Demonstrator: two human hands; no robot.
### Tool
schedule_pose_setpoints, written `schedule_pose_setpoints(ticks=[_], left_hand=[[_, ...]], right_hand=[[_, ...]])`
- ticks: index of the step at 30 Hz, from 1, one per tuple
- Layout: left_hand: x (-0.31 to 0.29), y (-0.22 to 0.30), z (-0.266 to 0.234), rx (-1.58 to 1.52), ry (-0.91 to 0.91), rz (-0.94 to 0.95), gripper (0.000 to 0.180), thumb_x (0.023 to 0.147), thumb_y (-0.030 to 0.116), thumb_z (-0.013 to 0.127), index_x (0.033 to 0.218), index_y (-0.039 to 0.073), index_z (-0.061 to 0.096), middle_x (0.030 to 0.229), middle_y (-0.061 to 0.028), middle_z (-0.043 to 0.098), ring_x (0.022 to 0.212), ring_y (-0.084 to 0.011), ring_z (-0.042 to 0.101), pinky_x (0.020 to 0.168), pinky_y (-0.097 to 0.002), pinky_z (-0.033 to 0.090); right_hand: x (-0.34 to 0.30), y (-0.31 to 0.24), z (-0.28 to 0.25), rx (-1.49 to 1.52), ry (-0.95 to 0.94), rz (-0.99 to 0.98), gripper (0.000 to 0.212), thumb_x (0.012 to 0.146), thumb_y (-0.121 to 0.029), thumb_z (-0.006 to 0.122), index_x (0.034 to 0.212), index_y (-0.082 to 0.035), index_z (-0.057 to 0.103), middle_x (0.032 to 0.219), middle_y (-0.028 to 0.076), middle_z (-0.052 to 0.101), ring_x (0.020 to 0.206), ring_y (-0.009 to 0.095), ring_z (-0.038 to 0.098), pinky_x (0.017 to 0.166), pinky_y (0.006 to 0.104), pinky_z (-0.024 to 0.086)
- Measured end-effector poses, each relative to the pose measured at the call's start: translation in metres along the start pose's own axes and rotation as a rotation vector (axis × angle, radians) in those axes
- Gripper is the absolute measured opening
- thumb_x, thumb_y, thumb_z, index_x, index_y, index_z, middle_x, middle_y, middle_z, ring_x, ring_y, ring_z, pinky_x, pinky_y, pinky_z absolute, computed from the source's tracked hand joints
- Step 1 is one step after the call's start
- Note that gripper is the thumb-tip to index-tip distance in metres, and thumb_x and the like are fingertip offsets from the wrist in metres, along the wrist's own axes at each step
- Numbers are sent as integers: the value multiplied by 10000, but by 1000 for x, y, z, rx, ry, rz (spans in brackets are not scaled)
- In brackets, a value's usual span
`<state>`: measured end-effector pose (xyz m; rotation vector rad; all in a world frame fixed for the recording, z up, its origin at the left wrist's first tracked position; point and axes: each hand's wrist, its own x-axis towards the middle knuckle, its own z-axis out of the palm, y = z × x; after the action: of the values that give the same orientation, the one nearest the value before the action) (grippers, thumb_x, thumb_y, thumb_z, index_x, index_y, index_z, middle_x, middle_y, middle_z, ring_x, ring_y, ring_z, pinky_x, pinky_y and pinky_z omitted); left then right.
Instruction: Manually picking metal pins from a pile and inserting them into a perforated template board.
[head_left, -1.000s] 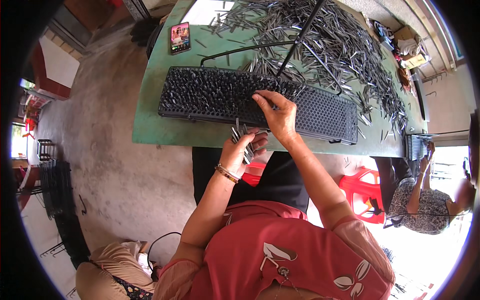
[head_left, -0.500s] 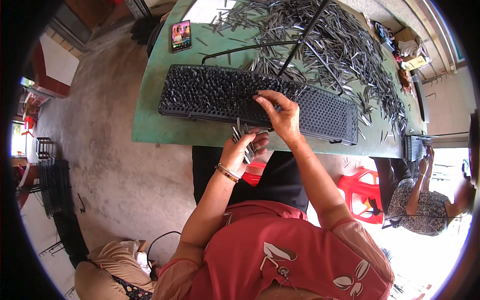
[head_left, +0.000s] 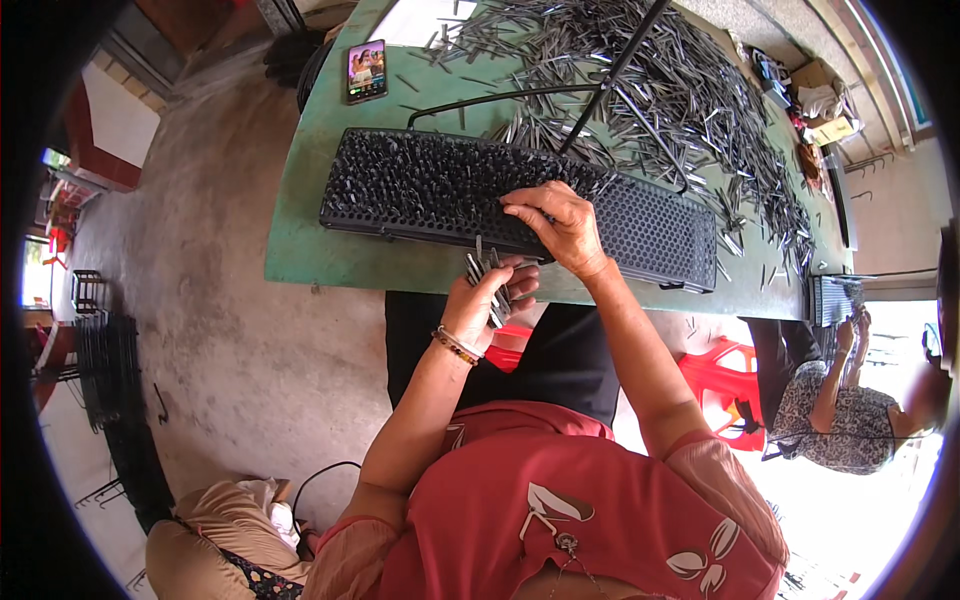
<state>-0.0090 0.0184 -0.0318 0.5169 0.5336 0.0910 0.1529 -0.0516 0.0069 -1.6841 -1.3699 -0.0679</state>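
Cradling a small bundle of dark, metal-looking strips (head_left: 474,268), the left hand (head_left: 468,308) is at the near edge of the green table (head_left: 300,258), fingers partly curled around the pieces. The right hand (head_left: 560,225) is over the black perforated rack (head_left: 665,232), thumb and forefinger drawn close together (whether a strip is between them cannot be told). The rack lies along the table's near side, in front of the loose pile (head_left: 690,100); upright strips (head_left: 400,185) crowd its left part, and bare holes show at its right. Possible faults, by judgement: a slackened left grip could spill strips onto the floor (head_left: 230,300); a knuckle brushing the upright strips could tilt or dislodge them.
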Motion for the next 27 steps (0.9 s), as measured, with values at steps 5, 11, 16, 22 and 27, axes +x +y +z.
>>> schedule_pose_setpoints(ticks=[5,11,16,22,27], left_hand=[[2,-1,-2,-28,-6,-10,261,892,126,531,1112,-12,555,1048,-163,639,899,-227,644,746,-349,541],[1,-1,1,-15,4,-19,278,897,133,528,1132,-13,551,1054,-165,637,901,-227,640,735,-335,531],[1,0,2,-6,3,-22,279,897,135,528,1132,-14,552,1051,-162,638,898,-223,640,736,-334,530],[1,-1,3,-1,11,-28,277,896,132,527,1129,-16,553,1043,-160,640,895,-220,640,736,-334,531],[1,-1,4,-9,0,-14,243,893,109,528,1088,-34,554,1019,-167,640,884,-231,646,748,-354,552]], right_hand=[[3,4,0,98,-10,79,116,792,-54,672,907,-39,676,905,65,691,824,190,658,734,286,520],[6,8,-5,143,-79,62,130,797,-60,671,924,-33,674,913,69,689,819,193,652,734,282,522],[1,10,-9,179,-134,96,128,800,-69,673,925,-40,678,905,53,690,820,184,642,735,283,508],[-3,6,-6,6,-95,78,136,785,-87,687,918,-58,687,895,46,687,818,200,624,780,310,449],[-3,2,0,-126,-54,-87,189,757,-79,687,946,-63,688,979,53,669,844,219,603,791,320,437]])
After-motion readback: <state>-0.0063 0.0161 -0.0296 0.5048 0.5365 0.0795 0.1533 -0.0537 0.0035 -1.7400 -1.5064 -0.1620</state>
